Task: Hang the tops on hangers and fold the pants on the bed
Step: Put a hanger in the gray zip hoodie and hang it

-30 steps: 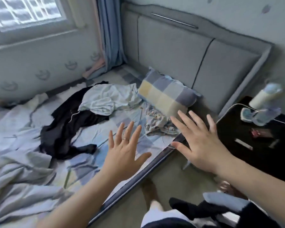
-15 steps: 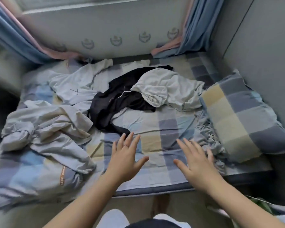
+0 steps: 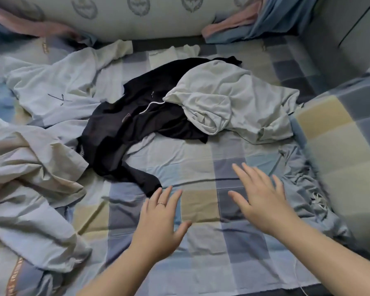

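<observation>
Both hands hovered palm down over the checked bed [image 3: 201, 242] and held nothing. The left grip [image 3: 158, 227] and the right grip [image 3: 263, 206] were released, fingers straight and spread.

The clothes lay in a loose heap beyond them. The black garment [image 3: 141, 124] was nearest, with one end trailing to just beside the left fingertips. Its white drawstring [image 3: 152, 105] suggested a waistband, so it was probably pants. A pale grey garment [image 3: 229, 103] lay bunched over its far right part. A light top [image 3: 58, 92] with a small dark mark lay further left, and a crumpled cream piece [image 3: 30, 163] lay by the left edge. A checked pillow [image 3: 340, 157] sat at the right.

All the clothes looked thin, light and limp. None would likely hold a shape when lifted, and one piece might drag its neighbour along. The black garment seemed best taken at the drawstring end, with a pinch at each side of the waistband, once the grey one was off it. Pulling the near trailing end would probably only draw it out into a rope.
</observation>
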`<control>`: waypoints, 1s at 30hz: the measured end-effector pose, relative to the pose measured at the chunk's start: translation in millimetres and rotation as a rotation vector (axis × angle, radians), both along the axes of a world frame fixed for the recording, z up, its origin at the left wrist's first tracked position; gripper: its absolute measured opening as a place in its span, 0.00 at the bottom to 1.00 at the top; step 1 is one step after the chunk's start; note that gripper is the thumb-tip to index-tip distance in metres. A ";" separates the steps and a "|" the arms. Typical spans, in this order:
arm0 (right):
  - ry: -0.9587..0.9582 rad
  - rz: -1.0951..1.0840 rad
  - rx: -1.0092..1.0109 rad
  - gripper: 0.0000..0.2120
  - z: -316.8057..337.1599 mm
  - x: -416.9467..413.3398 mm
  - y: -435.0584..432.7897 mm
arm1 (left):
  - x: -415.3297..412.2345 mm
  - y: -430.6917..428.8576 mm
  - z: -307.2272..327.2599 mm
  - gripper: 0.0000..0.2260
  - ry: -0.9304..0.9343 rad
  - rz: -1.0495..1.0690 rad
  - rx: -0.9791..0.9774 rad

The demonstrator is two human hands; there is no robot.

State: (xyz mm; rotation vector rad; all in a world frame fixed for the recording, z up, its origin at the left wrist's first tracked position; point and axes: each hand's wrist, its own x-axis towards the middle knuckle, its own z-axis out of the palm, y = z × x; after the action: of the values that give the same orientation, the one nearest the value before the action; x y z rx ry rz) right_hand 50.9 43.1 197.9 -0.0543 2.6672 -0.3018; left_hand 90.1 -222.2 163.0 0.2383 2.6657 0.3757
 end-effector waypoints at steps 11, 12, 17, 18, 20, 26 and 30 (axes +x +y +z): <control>0.183 -0.213 0.109 0.32 -292.3 -179.1 40.7 | -226.5 83.4 -291.3 0.35 0.304 -0.238 0.001; 0.211 -0.254 0.105 0.33 -311.9 -194.9 48.0 | -245.3 94.1 -311.3 0.35 0.328 -0.248 0.000; 0.383 -0.378 0.188 0.36 -373.2 -266.1 93.6 | -328.0 147.7 -369.4 0.37 0.528 -0.202 0.061; 0.414 -0.389 0.199 0.36 -380.7 -277.5 103.0 | -343.7 153.0 -376.2 0.38 0.559 -0.145 0.076; 0.440 -0.405 0.189 0.34 -393.6 -297.9 118.0 | -371.0 159.5 -387.1 0.38 0.581 -0.020 0.129; 0.655 -0.431 0.274 0.15 -421.2 -333.7 136.3 | -400.9 168.6 -400.5 0.16 0.727 0.129 0.181; 0.624 -0.389 0.287 0.14 -419.1 -331.6 133.4 | -397.6 164.1 -396.4 0.11 0.665 0.127 0.200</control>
State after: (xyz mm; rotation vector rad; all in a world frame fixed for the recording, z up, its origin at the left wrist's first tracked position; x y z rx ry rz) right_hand -280.7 176.6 -221.2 0.5506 3.3024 -0.0098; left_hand -307.5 -58.2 -233.4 0.2960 3.3060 0.7090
